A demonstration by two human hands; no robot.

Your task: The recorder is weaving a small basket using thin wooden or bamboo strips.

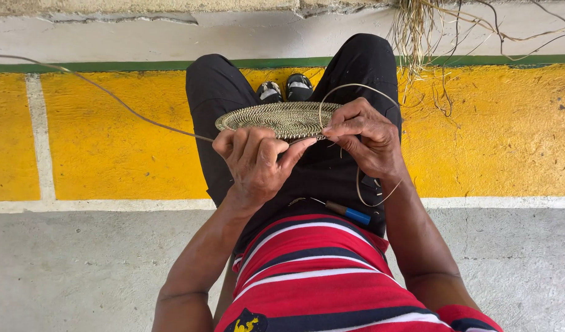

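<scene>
A flat round woven disc (276,117) of pale coiled fibre is held over my knees. My left hand (255,161) grips its near edge, thumb on top. At the disc's right rim my right hand (365,138) pinches a thin fibre strand (356,89) that loops up and around the hand. A long thick strand (110,95) trails from the disc's left side away to the far left. A blue-handled tool (351,213) lies on my lap below the right hand.
I sit on a grey concrete ledge (79,264) above a yellow painted floor (110,141) with white lines. A bundle of dry fibre (430,37) lies at the top right. My shoes (285,89) show between my knees.
</scene>
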